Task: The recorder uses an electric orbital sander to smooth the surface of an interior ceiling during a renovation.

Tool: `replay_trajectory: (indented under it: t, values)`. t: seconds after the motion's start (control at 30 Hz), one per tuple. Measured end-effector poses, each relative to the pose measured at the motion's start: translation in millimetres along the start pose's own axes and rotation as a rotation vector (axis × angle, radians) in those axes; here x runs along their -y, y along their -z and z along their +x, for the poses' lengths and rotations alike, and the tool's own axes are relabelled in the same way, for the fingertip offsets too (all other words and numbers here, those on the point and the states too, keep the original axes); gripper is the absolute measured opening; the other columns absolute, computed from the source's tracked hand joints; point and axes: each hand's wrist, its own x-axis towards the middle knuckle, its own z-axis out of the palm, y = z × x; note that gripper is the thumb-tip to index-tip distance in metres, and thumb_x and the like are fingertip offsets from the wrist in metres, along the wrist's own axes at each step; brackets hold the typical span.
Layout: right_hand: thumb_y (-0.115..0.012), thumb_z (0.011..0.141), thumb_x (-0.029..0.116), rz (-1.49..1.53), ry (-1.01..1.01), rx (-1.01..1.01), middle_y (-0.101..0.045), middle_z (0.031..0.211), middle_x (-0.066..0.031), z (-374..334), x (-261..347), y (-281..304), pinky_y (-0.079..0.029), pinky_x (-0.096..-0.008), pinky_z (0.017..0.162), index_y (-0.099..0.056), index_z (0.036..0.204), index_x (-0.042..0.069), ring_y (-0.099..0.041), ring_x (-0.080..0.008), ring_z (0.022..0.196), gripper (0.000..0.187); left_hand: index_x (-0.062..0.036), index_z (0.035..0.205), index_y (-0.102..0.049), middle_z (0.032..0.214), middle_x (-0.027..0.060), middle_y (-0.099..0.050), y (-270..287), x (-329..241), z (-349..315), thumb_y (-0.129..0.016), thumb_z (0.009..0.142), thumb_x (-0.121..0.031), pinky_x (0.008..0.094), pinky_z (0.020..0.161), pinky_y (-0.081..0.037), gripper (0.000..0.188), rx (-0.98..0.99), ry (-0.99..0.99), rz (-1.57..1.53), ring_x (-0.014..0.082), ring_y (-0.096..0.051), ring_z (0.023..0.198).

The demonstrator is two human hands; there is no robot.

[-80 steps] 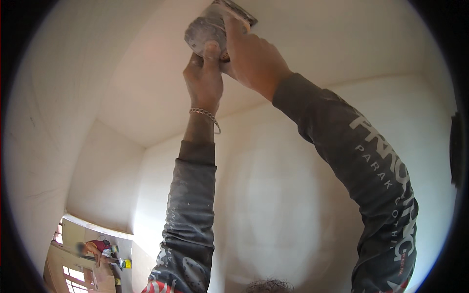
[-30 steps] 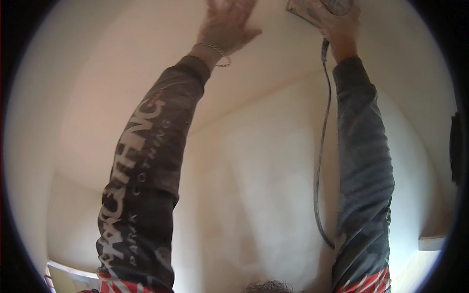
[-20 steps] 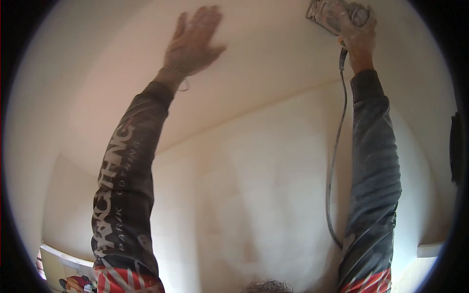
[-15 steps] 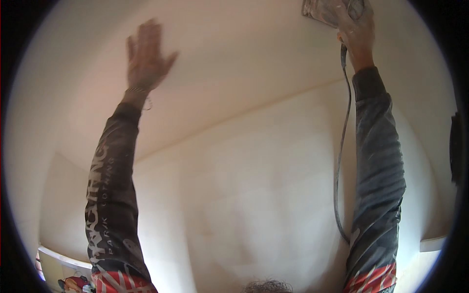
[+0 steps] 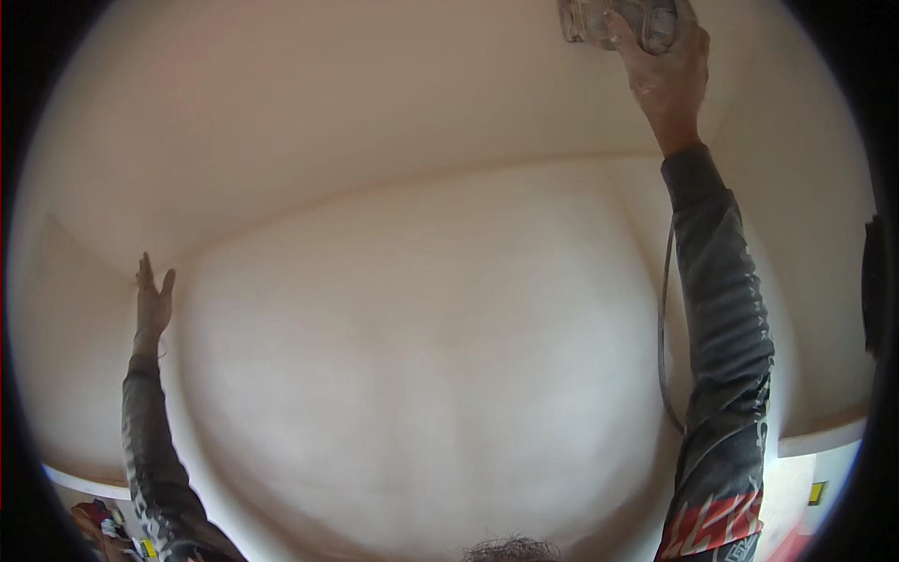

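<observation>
At the top right, my right hand (image 5: 667, 84) is wrapped round a dusty grey power sander (image 5: 587, 21), which lies against the pale plastered surface overhead. Part of the sander is cut off by the top of the view. Its grey cord (image 5: 664, 328) hangs down beside my right forearm and goes out of sight behind the sleeve. Far to the left, my left hand (image 5: 154, 298) is raised with its fingers stretched out and thumb apart, holding nothing. It is near the pale corner on that side; whether it touches the surface I cannot tell.
A smooth pale wall panel (image 5: 421, 356) spans the middle. White ledges run along the lower left (image 5: 89, 482) and lower right (image 5: 824, 437). Beneath the left ledge are blurry red and yellow things (image 5: 103, 525). A dark object (image 5: 873, 286) stands at the right rim.
My left hand has dropped down and left, away from the upper surface. My right hand and the sander have shifted slightly left. The whole view has tilted, showing more wall.
</observation>
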Motion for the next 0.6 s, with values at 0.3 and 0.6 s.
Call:
replay_trajectory:
  t: [0.3, 0.6]
  values:
    - [-0.086, 0.083, 0.037, -0.236, 0.390, 0.121, -0.061, 0.131, -0.0181, 35.2, -3.6, -24.2, -0.055, -0.0432, 0.096, -0.046, 0.152, 0.016, -0.060, -0.0303, 0.119, 0.083, -0.0008, 0.159, -0.031, 0.155, 0.0280, -0.046, 7.5, 62.5, -113.7, -0.056, 0.107, -0.041, 0.0380, 0.117, -0.040, 0.070, 0.201, 0.133, -0.648, 0.0283, -0.046, 0.145]
    - [-0.086, 0.082, 0.035, -0.146, 0.467, 0.181, -0.057, 0.132, -0.0131, 28.3, 123.8, -69.7, -0.056, -0.0428, 0.098, -0.052, 0.149, 0.022, -0.062, -0.0315, 0.120, 0.076, 0.0100, 0.148, -0.046, 0.149, 0.0271, -0.054, -4.3, 87.9, -118.9, -0.059, 0.106, -0.035, 0.0358, 0.116, -0.040, 0.063, 0.049, 0.120, -0.549, 0.0320, -0.051, 0.141]
